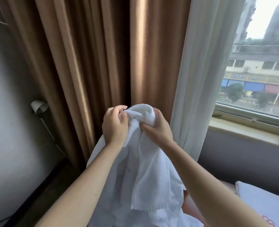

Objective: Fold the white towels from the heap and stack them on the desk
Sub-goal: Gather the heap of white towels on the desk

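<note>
Now our left hand (115,126) and right hand (158,126) both clutch the bunched top of the towel (145,169), held up in front of the curtain (102,54). We judge the risk to be that we grip a wad, not two corners, so the fold comes out crooked or an edge slips free. The towel hangs below our hands, between our forearms.
</note>
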### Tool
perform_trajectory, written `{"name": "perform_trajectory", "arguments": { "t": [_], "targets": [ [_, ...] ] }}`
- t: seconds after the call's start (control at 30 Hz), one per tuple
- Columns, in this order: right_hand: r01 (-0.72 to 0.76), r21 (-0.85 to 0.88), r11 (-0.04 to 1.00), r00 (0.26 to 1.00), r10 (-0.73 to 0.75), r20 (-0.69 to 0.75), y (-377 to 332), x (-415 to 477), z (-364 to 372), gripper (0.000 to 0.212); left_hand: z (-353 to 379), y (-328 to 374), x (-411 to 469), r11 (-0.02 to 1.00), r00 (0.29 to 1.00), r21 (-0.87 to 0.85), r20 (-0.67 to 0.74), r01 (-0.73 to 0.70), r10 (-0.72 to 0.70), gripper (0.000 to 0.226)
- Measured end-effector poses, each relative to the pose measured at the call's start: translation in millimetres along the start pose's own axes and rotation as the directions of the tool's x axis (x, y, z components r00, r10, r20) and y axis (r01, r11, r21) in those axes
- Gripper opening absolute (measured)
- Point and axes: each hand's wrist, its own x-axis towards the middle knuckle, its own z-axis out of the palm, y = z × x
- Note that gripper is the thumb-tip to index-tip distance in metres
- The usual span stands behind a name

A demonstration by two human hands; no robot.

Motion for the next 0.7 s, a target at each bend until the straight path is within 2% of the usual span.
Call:
{"name": "perform_trajectory", "arguments": {
  "t": [0.03, 0.1, 0.17, 0.2, 0.23, 0.37, 0.43, 0.5, 0.53, 0.6, 0.7],
  "targets": [
    [-0.017, -0.182, 0.983, 1.000, 0.021, 0.020, 13, 5, 5, 0.067, 6, -15, 0, 0.993, 0.997, 0.107, 0.056, -0.059, 0.053, 0.027],
    [-0.046, -0.465, 0.884, 0.990, 0.104, 0.100, 43, 7, 19, 0.076, 22, -48, -11, 0.963, 0.950, 0.231, 0.307, -0.138, 0.063, 0.036],
    [-0.012, -0.529, 0.848, 0.968, 0.143, 0.207, 73, -2, 34, 0.064, 42, -82, -35, 0.961, 0.809, 0.261, 0.582, -0.092, -0.080, 0.045],
    [0.020, -0.528, 0.849, 0.958, 0.135, 0.254, 88, -10, 41, 0.058, 49, -98, -50, 0.961, 0.743, 0.271, 0.654, -0.050, -0.146, 0.048],
    [0.047, -0.527, 0.848, 0.949, 0.128, 0.290, 102, -19, 47, 0.059, 55, -112, -63, 0.962, 0.710, 0.274, 0.680, -0.010, -0.186, 0.050],
    [0.042, -0.472, 0.881, 0.937, 0.130, 0.324, 138, -38, 52, 0.074, 67, -143, -88, 0.977, 0.667, 0.170, 0.714, 0.126, -0.210, 0.051],
    [0.036, -0.403, 0.915, 0.948, 0.096, 0.302, 143, -37, 50, 0.073, 69, -148, -87, 0.978, 0.660, 0.153, 0.721, 0.141, -0.209, 0.052],
    [-0.062, -0.314, 0.947, 0.961, 0.142, 0.238, 140, -36, 47, 0.074, 70, -148, -85, 0.976, 0.663, 0.123, 0.718, 0.178, -0.211, 0.051],
    [-0.108, -0.284, 0.953, 0.963, 0.171, 0.207, 138, -37, 44, 0.073, 69, -146, -84, 0.976, 0.670, 0.109, 0.712, 0.190, -0.210, 0.051],
    [-0.075, -0.322, 0.944, 0.978, 0.132, 0.160, 134, -40, 38, 0.056, 65, -140, -82, 0.980, 0.711, 0.105, 0.676, 0.168, -0.194, 0.050],
    [-0.006, -0.377, 0.926, 0.995, 0.044, 0.092, 119, -41, 30, 0.029, 60, -119, -76, 0.995, 0.828, 0.079, 0.552, 0.068, -0.100, 0.042]
  ]
}}
